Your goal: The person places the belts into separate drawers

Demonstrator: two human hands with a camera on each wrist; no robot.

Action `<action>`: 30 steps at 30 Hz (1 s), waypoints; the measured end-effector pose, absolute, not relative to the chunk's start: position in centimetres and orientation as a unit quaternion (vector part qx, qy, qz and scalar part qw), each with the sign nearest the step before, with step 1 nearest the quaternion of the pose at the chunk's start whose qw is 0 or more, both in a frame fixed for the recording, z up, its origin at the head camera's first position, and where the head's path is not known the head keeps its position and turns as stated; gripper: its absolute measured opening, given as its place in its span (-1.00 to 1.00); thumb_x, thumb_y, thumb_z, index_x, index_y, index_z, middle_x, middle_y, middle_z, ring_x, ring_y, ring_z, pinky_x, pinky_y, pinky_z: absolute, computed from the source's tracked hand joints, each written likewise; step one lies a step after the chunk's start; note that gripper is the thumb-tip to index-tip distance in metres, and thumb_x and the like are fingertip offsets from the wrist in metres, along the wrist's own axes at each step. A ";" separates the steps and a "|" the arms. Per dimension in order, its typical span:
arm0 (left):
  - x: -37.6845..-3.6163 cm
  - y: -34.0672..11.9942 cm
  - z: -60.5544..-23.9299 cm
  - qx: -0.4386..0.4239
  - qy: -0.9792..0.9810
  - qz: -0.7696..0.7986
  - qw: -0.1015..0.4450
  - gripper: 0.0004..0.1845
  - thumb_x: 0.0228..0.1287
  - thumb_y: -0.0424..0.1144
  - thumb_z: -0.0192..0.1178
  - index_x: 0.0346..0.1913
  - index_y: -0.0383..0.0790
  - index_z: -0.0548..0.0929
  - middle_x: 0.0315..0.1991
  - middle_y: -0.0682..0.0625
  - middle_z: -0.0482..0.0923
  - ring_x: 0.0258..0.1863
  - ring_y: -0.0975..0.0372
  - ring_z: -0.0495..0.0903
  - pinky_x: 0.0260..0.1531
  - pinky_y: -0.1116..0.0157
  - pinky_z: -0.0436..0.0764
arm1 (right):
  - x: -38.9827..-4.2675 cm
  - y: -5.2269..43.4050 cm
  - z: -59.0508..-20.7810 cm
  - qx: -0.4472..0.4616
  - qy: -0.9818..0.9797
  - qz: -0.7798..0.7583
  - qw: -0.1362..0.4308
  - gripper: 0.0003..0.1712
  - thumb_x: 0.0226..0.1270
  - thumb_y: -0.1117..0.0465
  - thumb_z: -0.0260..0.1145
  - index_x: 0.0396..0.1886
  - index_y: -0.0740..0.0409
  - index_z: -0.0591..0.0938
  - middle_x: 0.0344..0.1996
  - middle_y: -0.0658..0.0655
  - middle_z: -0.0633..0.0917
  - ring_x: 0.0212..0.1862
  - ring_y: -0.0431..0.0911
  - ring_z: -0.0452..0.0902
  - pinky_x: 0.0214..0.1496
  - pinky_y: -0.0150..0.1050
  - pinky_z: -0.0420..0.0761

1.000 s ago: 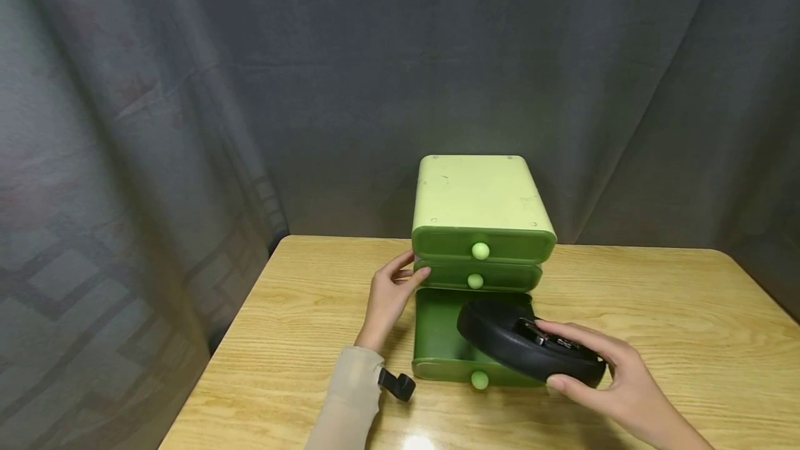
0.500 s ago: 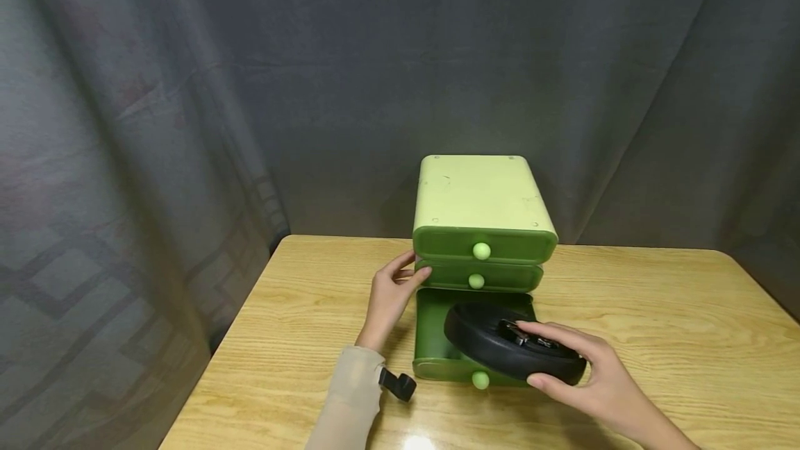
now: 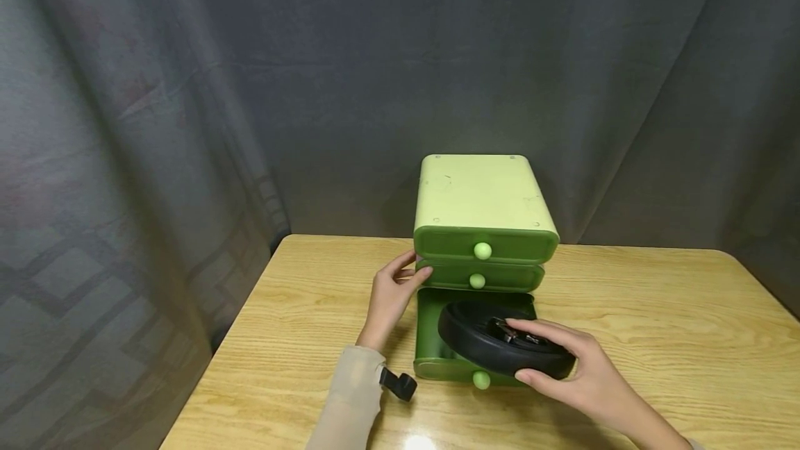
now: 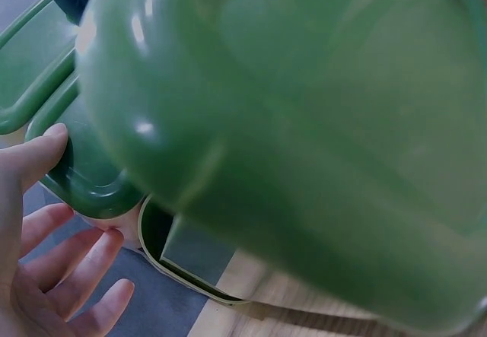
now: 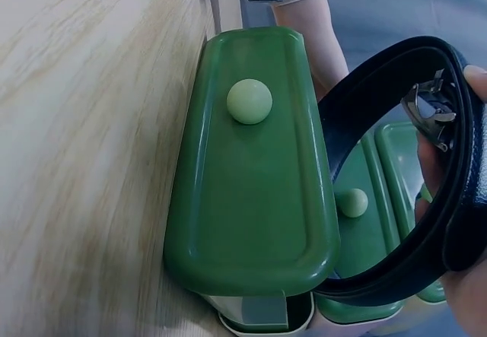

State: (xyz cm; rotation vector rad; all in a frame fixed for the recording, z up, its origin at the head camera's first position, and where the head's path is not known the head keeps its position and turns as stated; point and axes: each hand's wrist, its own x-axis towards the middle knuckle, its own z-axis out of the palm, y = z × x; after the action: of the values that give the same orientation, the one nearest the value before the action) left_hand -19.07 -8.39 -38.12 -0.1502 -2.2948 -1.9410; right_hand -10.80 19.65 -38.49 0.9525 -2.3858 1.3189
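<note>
My right hand (image 3: 578,373) grips a coiled black belt (image 3: 471,349), thumb along its near side and fingers on top by the metal buckle (image 5: 432,115). The belt is tilted over the pulled-out bottom drawer (image 3: 444,369) of a small green cabinet (image 3: 481,189), overlapping its right part and hiding some of its inside. My left hand (image 3: 387,294) rests at the cabinet's left side. Its thumb touches the left end of the middle drawer (image 3: 450,274); in the left wrist view the other fingers (image 4: 95,265) are spread loosely beside the cabinet wall.
The top drawer (image 3: 450,245) and middle drawer are closed, each with a round light-green knob. The cabinet stands on a wooden table (image 3: 312,290), with a grey curtain (image 3: 350,89) behind. A black camera mount (image 3: 398,385) sticks out from the left wrist.
My right hand has carried the belt leftward, further over the open bottom drawer. My left hand has kept its place at the cabinet.
</note>
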 end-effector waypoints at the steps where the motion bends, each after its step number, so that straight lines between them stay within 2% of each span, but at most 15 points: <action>1: -19.1 -8.4 -38.1 -0.050 -0.761 -0.644 0.066 -0.48 0.34 -0.24 0.31 0.32 -0.32 0.52 0.20 -0.21 0.54 0.03 -0.06 0.58 -0.04 0.13 0.65 | -10.9 19.6 -38.5 0.330 -0.818 0.454 0.126 -0.27 -0.05 0.42 0.60 0.21 0.10 0.63 0.08 0.04 0.69 0.09 -0.21 0.60 0.03 -0.50 0.54; 10: -19.1 -8.4 -38.1 -0.052 -0.761 -0.643 0.069 -0.48 0.35 -0.24 0.30 0.32 -0.33 0.51 0.20 -0.21 0.54 0.03 -0.07 0.58 -0.04 0.13 0.65 | -11.4 19.2 -38.8 0.329 -0.818 0.458 0.113 -0.30 0.03 0.36 0.58 0.23 0.02 0.62 0.11 0.02 0.67 0.09 -0.23 0.58 -0.08 -0.45 0.60; 18: -19.1 -8.4 -38.2 -0.055 -0.761 -0.642 0.069 -0.48 0.34 -0.24 0.31 0.32 -0.34 0.51 0.20 -0.23 0.54 0.03 -0.07 0.59 -0.04 0.13 0.65 | -12.3 19.2 -39.2 0.335 -0.821 0.447 0.114 -0.30 0.03 0.32 0.59 0.23 -0.02 0.62 0.09 0.04 0.67 0.10 -0.23 0.56 -0.08 -0.46 0.58; 23: -19.2 -8.4 -38.3 -0.054 -0.762 -0.642 0.070 -0.47 0.35 -0.24 0.30 0.32 -0.33 0.51 0.20 -0.22 0.54 0.04 -0.07 0.58 -0.03 0.12 0.65 | -12.8 19.2 -39.7 0.342 -0.822 0.441 0.111 -0.33 0.04 0.31 0.59 0.22 -0.02 0.63 0.07 0.05 0.68 0.03 -0.23 0.59 -0.19 -0.40 0.62; 26: -19.2 -8.4 -38.3 -0.055 -0.762 -0.641 0.070 -0.47 0.35 -0.24 0.30 0.32 -0.34 0.50 0.20 -0.22 0.54 0.04 -0.07 0.57 -0.03 0.11 0.64 | -13.1 19.2 -39.9 0.350 -0.825 0.429 0.114 -0.35 0.04 0.28 0.59 0.20 -0.04 0.64 0.06 0.02 0.69 0.00 -0.23 0.59 -0.18 -0.41 0.61; 30: -19.1 -8.4 -38.3 -0.054 -0.762 -0.642 0.071 -0.47 0.35 -0.25 0.30 0.33 -0.34 0.50 0.21 -0.22 0.54 0.04 -0.08 0.57 -0.02 0.11 0.64 | -13.4 19.1 -40.2 0.350 -0.833 0.415 0.109 -0.36 0.07 0.22 0.59 0.21 -0.09 0.64 0.07 -0.05 0.68 0.05 -0.21 0.59 -0.03 -0.42 0.58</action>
State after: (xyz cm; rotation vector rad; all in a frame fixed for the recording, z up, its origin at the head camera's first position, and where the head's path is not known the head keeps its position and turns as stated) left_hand -19.15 -8.36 -38.34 -0.1627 -2.2912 -1.9295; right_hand -13.43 19.12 -40.20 1.0285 -2.4478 1.2204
